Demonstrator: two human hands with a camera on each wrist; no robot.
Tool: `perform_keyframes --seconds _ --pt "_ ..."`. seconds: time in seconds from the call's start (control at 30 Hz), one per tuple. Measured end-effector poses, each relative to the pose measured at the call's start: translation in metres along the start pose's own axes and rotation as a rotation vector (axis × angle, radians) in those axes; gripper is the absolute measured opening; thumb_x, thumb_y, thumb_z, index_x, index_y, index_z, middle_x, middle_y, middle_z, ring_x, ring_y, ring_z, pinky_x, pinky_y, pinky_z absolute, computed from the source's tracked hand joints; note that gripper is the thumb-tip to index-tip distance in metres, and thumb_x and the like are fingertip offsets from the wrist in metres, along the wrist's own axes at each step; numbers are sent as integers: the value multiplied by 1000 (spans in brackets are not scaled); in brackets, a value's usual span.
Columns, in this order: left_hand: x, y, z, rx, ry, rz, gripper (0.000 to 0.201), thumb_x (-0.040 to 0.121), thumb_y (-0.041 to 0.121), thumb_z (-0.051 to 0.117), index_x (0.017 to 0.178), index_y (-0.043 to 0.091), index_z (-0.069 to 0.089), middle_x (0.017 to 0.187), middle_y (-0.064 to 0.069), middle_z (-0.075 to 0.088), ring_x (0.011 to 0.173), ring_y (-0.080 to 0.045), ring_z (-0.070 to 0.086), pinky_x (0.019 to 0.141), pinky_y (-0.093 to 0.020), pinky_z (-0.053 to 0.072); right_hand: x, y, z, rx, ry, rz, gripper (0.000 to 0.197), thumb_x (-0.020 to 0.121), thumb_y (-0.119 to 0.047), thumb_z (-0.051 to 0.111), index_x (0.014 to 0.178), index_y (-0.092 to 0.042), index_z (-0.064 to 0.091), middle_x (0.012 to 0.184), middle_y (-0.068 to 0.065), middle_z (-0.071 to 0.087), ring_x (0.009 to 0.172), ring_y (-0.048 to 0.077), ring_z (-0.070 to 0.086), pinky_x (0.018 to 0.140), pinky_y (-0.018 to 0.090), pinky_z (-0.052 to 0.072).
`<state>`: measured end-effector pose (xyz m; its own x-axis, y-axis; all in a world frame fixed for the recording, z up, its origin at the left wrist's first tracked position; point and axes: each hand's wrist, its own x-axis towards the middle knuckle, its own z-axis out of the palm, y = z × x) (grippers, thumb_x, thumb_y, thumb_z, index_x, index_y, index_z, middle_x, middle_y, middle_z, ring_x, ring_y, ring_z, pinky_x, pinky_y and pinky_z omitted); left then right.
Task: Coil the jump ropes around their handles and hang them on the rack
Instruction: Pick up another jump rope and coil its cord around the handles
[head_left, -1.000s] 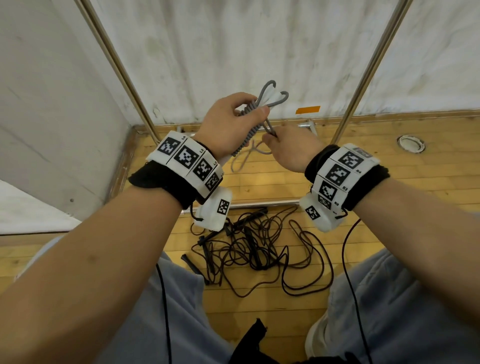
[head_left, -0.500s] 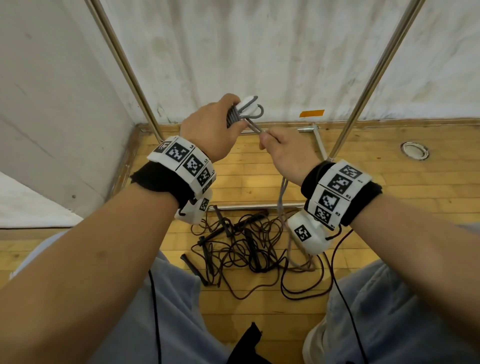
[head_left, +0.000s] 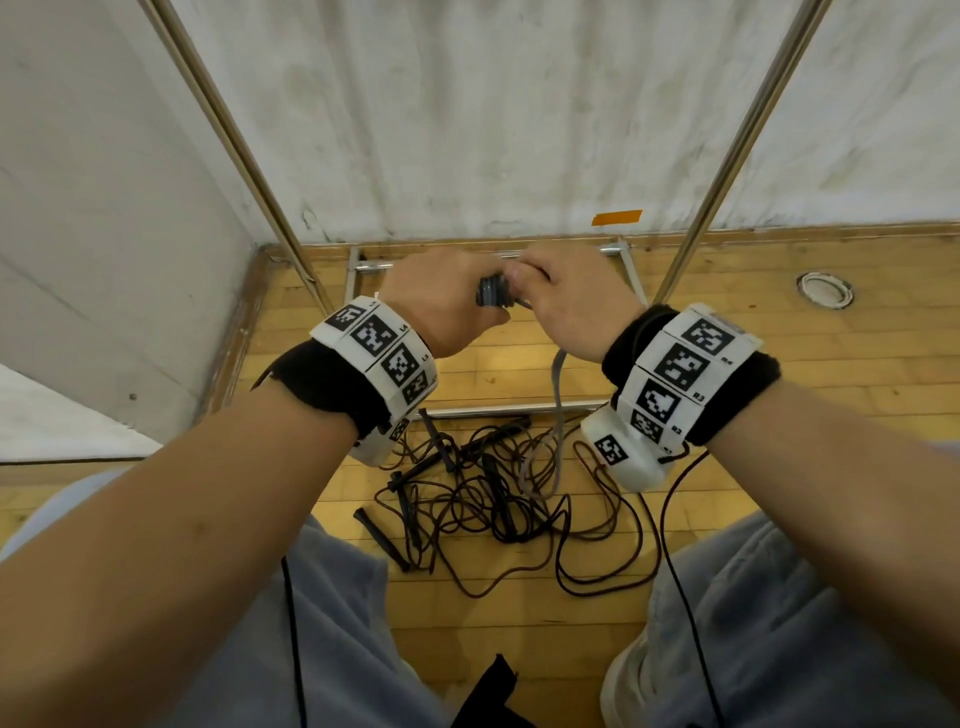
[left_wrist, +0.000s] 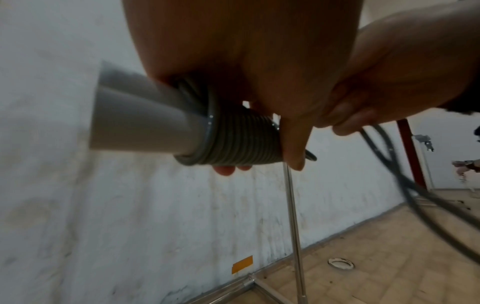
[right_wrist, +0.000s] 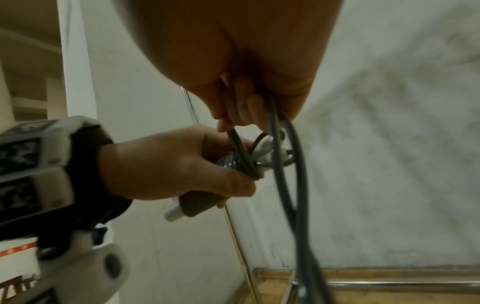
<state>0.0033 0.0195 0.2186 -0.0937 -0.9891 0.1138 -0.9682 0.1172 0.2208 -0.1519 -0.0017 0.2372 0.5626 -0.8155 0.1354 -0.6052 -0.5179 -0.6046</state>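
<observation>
My left hand (head_left: 441, 291) grips a pair of grey jump-rope handles (left_wrist: 140, 123) with grey rope coiled tightly around them (left_wrist: 239, 142). Close beside it, my right hand (head_left: 566, 296) pinches the loose end of that grey rope (right_wrist: 285, 156), which hangs down in a loop toward the floor (head_left: 558, 410). Both hands are held in front of the metal rack's upright poles (head_left: 727, 156). Most of the handles are hidden by my fingers in the head view.
A tangle of black jump ropes (head_left: 483, 499) with black handles lies on the wooden floor between my knees. The rack's base bars (head_left: 498, 410) lie on the floor by the white wall. A round floor fitting (head_left: 825, 290) sits to the right.
Both hands have come lower and closer together. The rope loops that stuck up above the left hand are now wound down on the handles, and a loose length hangs below the right hand.
</observation>
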Motion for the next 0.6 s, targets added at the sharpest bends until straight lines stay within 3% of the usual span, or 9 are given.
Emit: perform_keyframes --seconds 0.1,0.17,0.27,0.33,0.4,0.5,0.6 --pt "-2 7 4 48 18 98 33 83 45 65 114 34 60 97 4 68 92 -22 62 65 -30 35 4 8 -5 -75 78 15 31 99 -23 40 74 -10 54 68 -1 48 62 12 42 55 21 27" --pt "-3 9 2 50 46 132 34 83 48 64 111 30 61 92 4 68 88 -22 62 62 -27 32 6 11 -8 -85 123 43 33 98 -25 42 70 -11 51 63 -6 43 57 8 39 54 11 31" --pt "-9 13 -3 11 111 156 37 79 59 62 101 30 64 80 6 67 76 -19 61 54 -25 31 9 14 -13 -33 158 91 34 96 -29 46 70 -11 57 57 -8 43 51 6 41 48 12 30" --pt "-13 17 -5 -25 166 160 39 78 63 61 98 30 67 74 7 66 68 -18 60 48 -23 28 10 15 -17 77 165 134 33 94 -32 51 70 -12 62 51 -8 42 43 3 42 43 11 31" --pt "-16 19 -5 -38 202 169 35 80 59 61 100 30 68 75 7 67 69 -20 62 49 -23 29 10 17 -20 206 138 195 34 92 -34 56 69 -10 64 47 -4 38 36 4 37 39 11 27" --pt "-18 20 -5 -87 249 147 36 78 56 64 100 29 67 77 8 68 70 -20 63 57 -23 32 11 21 -23 477 29 316 38 89 -34 60 78 1 65 57 9 40 44 13 34 46 24 29" --pt "-19 21 -8 -171 284 122 46 75 59 63 112 32 58 84 9 70 73 -16 64 62 -23 39 11 23 -24 781 -50 379 23 91 -25 59 81 -5 61 60 6 46 44 13 36 41 22 26"
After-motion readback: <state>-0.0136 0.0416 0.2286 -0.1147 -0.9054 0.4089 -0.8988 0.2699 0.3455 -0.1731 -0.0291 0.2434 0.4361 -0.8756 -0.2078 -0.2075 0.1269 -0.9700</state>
